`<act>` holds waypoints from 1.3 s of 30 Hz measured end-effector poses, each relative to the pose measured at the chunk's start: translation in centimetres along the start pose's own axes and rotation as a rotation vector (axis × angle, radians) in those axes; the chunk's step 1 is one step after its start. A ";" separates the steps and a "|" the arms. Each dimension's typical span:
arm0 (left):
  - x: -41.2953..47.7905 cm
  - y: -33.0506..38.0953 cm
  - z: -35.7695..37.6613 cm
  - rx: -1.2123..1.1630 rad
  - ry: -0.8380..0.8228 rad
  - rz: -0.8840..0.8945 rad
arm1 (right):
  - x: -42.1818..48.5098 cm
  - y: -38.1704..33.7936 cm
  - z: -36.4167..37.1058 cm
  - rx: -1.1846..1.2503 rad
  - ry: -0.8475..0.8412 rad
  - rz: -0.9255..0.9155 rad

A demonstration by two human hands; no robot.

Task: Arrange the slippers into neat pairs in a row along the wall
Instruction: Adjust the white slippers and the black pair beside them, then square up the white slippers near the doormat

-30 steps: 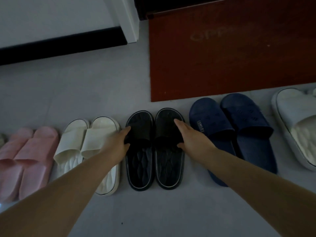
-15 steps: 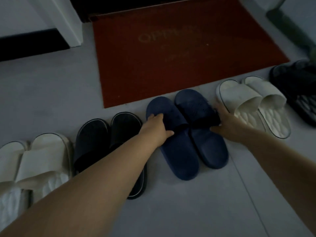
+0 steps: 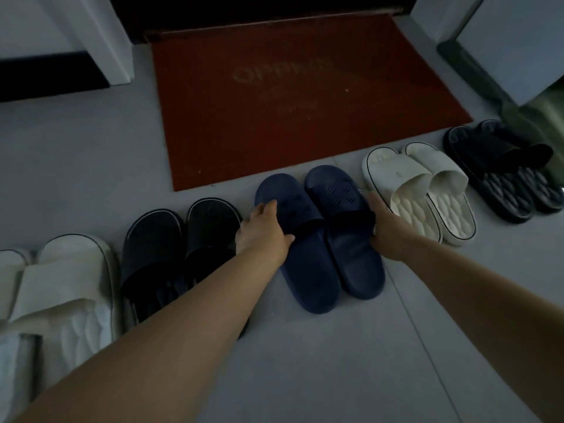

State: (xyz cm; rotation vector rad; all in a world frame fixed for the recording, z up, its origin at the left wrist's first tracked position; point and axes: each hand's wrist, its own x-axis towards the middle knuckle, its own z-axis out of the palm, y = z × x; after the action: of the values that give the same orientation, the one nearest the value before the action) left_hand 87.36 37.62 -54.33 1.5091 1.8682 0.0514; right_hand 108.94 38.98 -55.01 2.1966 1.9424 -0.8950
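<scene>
A row of slipper pairs lies on the grey floor. In the middle is a navy pair, its left slipper and right slipper side by side, toes angled to the upper left. My left hand grips the left one at its outer edge, thumb across the strap. My right hand holds the outer side of the right one at the strap. A black pair lies to their left, partly under my left forearm. A white pair lies to the right.
A red doormat lies just beyond the row, before a dark doorway. Another white pair is at the far left and another black pair at the far right, next to a dark green object. A white door frame stands at back left.
Both hands left the black pair and moved right onto the navy pair. The view panned right, bringing the right white and black pairs into sight.
</scene>
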 end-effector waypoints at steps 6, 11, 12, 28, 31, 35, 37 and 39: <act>-5.1 1.7 -1.1 -0.594 0.082 -0.253 | -7.0 -3.8 -5.7 -0.132 0.027 0.049; -10.4 5.9 1.8 -0.759 -0.128 -0.061 | -14.1 -3.4 -11.0 -0.424 -0.147 0.007; -10.7 6.4 2.1 -0.751 -0.154 -0.031 | -14.9 -2.6 -12.1 -0.463 -0.197 0.035; -2.4 14.7 5.6 -0.439 -0.052 0.136 | 2.1 16.7 -14.9 -0.337 -0.194 -0.179; 2.2 19.8 8.2 -0.325 -0.027 0.116 | 7.9 19.0 -16.3 -0.228 -0.151 -0.211; 8.2 23.8 9.2 -0.199 0.052 0.021 | 13.8 20.6 -15.9 -0.036 -0.181 -0.248; 9.3 25.4 9.8 -0.152 0.018 -0.036 | 14.8 21.1 -14.8 0.019 -0.220 -0.292; 10.2 26.3 11.0 -0.073 -0.054 -0.067 | 14.9 21.9 -13.9 0.022 -0.214 -0.338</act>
State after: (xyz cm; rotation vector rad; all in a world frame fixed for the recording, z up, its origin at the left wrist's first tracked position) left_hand 114.82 50.36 -55.64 1.3840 1.8527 0.0462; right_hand 134.82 53.78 -57.34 1.7220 2.2374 -1.1439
